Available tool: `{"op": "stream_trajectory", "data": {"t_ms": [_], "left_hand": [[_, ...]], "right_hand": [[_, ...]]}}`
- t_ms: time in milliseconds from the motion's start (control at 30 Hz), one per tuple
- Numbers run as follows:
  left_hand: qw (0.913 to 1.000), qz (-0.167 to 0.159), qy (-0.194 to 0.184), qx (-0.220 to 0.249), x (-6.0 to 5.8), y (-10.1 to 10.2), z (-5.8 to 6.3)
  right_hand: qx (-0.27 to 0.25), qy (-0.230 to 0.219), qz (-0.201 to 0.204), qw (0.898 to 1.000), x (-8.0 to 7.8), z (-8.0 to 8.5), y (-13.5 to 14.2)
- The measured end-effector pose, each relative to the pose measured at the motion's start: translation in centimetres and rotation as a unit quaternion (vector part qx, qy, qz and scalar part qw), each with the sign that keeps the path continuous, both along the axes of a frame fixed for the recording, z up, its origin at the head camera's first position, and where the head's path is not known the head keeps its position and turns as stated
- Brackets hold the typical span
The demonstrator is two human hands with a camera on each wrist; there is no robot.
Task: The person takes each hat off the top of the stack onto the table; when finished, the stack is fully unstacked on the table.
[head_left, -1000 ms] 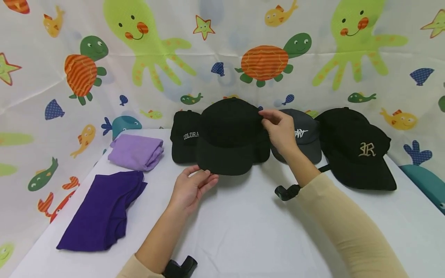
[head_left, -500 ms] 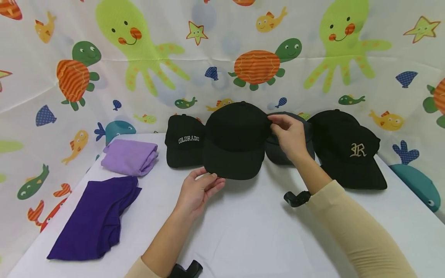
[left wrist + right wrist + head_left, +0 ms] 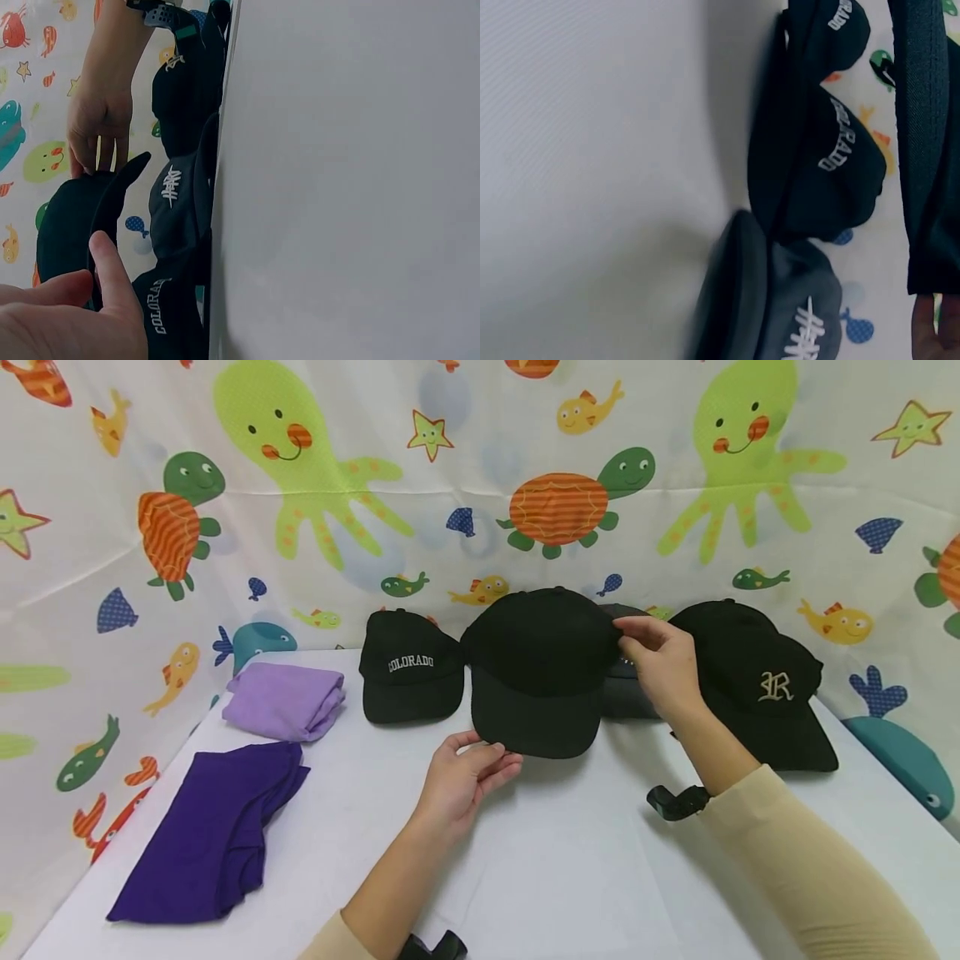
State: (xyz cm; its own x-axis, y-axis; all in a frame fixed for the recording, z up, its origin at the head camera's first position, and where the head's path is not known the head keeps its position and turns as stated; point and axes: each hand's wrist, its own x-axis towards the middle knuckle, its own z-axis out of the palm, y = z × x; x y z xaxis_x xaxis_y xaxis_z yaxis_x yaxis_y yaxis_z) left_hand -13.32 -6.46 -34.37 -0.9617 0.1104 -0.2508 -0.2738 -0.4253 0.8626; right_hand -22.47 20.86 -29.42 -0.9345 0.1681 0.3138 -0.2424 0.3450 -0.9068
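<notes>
Both hands hold a plain black cap point(image 3: 536, 643) up in front of the row of hats, its brim toward me. My left hand point(image 3: 461, 785) pinches the brim's lower left edge, thumb on top. With its fingertips, my right hand point(image 3: 663, 664) grips the crown's right side. Left of the held cap sits a black cap lettered COLORADO point(image 3: 411, 681). A second cap with that lettering point(image 3: 832, 161) shows in the right wrist view, beside a dark grey cap with white script point(image 3: 799, 300). From the head, the held cap mostly covers the grey one.
A black cap with a gold letter point(image 3: 757, 685) stands at the right end of the row. On the left lie a folded lilac cloth point(image 3: 281, 697) and a folded dark purple cloth point(image 3: 202, 835). Behind the white table point(image 3: 562, 877) hangs a sea-animal curtain point(image 3: 465, 460).
Both hands have carried the plain black cap to the right. The left COLORADO cap has come into full view, while the grey cap is now more covered.
</notes>
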Motion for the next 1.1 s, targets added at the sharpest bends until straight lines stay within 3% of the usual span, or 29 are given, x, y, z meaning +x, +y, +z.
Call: {"op": "stream_trajectory", "data": {"t_ms": [667, 1100], "left_hand": [[0.9985, -0.046, -0.020, 0.021, 0.5, 4.2, -0.6], [0.9978, -0.056, -0.033, 0.011, 1.5, 7.8, -1.6]], "right_hand": [[0.033, -0.028, -0.047, 0.998, 2.0, -1.0, 4.8], [0.000, -0.017, -0.080, 0.997, 2.5, -1.6, 7.8]]}}
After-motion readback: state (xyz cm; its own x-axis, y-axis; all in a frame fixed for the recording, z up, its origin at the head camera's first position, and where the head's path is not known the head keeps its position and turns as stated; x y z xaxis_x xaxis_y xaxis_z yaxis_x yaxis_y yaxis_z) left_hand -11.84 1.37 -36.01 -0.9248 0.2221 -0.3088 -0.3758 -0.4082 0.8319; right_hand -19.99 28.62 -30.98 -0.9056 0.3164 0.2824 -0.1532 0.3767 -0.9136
